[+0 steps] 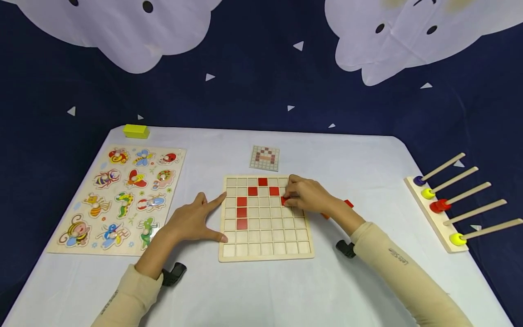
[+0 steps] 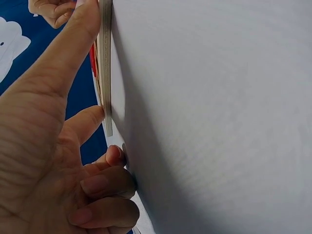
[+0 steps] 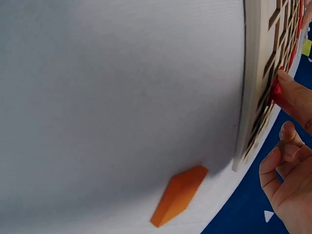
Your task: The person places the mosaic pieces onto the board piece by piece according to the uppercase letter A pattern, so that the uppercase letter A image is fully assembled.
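Note:
A wooden grid board (image 1: 266, 260) lies flat on the white table, with several red square tiles set in its cells; one is the red tile (image 1: 263, 182) in the top row. My right hand (image 1: 309, 194) is over the board's upper right part and pinches another red tile (image 3: 276, 92) between thumb and fingers, at a cell near the right edge. At the left side, my left hand (image 1: 192, 221) touches the board's edge with thumb and index finger stretched apart. Its other fingers (image 2: 109, 187) are bent and rest near the tabletop.
A small pattern card (image 1: 264, 158) lies behind the board. To the left are an insect puzzle board (image 1: 110, 200) and a yellow-green block (image 1: 136, 131). A peg stand with coloured beads (image 1: 437, 218) is at the right. An orange block (image 3: 180, 195) lies under the right forearm.

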`<state>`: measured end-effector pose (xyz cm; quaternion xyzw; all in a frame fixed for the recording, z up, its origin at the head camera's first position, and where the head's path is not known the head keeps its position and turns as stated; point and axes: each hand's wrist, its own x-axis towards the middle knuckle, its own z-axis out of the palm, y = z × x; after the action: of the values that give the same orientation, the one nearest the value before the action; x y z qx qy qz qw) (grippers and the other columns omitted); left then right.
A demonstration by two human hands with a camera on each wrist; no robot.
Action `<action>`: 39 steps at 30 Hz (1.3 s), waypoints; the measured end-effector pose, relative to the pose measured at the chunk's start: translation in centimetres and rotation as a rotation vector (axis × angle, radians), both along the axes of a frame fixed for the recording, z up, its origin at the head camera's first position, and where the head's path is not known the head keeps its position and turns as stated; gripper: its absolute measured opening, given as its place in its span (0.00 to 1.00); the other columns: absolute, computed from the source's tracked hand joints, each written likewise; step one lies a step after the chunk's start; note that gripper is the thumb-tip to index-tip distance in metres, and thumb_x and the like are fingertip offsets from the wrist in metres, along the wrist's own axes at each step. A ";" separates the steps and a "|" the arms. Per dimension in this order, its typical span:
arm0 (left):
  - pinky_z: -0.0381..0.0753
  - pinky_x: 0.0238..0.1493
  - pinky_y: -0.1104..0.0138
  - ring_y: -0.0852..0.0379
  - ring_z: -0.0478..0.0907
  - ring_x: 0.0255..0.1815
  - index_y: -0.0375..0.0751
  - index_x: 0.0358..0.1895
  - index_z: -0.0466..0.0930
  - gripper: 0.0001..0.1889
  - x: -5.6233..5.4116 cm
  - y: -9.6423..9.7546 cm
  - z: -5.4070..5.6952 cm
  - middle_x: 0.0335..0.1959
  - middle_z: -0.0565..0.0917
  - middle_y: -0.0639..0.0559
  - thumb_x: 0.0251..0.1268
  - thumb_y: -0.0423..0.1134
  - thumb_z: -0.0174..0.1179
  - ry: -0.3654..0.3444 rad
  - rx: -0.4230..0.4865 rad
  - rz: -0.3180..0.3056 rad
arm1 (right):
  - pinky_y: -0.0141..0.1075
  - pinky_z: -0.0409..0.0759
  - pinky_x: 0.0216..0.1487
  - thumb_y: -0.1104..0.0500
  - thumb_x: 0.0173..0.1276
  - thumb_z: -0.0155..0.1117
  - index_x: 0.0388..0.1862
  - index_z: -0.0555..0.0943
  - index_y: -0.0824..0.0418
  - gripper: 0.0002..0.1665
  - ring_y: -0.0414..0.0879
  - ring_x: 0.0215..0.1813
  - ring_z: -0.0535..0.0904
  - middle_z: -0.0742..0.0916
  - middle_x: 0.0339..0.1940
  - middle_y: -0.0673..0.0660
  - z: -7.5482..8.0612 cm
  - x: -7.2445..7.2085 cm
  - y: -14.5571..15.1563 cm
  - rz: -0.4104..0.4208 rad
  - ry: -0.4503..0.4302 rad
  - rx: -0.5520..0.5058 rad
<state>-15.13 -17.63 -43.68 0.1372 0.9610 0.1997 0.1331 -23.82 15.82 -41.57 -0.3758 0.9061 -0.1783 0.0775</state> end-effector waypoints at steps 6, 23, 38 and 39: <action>0.63 0.22 0.64 0.55 0.62 0.23 0.54 0.78 0.58 0.63 0.1 0.0 0.3 0.39 0.67 0.46 0.32 0.71 0.75 -0.005 0.000 -0.001 | 0.39 0.76 0.38 0.50 0.62 0.74 0.44 0.89 0.57 0.15 0.43 0.36 0.76 0.79 0.38 0.51 0.6 0.2 0.8 -0.034 -0.010 -0.016; 0.62 0.22 0.64 0.55 0.61 0.22 0.53 0.78 0.59 0.62 0.3 -0.1 0.4 0.38 0.67 0.46 0.33 0.71 0.75 0.014 0.011 -0.013 | 0.41 0.72 0.40 0.53 0.58 0.77 0.51 0.86 0.65 0.25 0.49 0.38 0.74 0.79 0.37 0.55 1.1 2.4 14.5 -0.343 -0.017 0.048; 0.62 0.22 0.65 0.56 0.60 0.22 0.52 0.78 0.59 0.62 0.3 -0.1 0.3 0.38 0.66 0.47 0.33 0.70 0.75 0.017 0.020 -0.013 | 0.35 0.67 0.36 0.58 0.59 0.76 0.50 0.87 0.63 0.20 0.46 0.36 0.70 0.78 0.35 0.55 0.6 1.7 15.6 -0.306 -0.100 0.004; 0.62 0.22 0.65 0.56 0.60 0.22 0.52 0.78 0.59 0.62 0.3 -0.1 0.4 0.37 0.66 0.47 0.33 0.70 0.75 0.017 0.020 -0.013 | 0.35 0.68 0.36 0.58 0.59 0.76 0.49 0.88 0.64 0.20 0.46 0.36 0.70 0.78 0.35 0.55 0.5 1.6 15.7 -0.306 -0.096 0.003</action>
<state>-14.87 -17.70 -43.33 0.1464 0.9592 0.2073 0.1246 -22.18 31.53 -41.09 -0.2245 0.9482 -0.2045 0.0934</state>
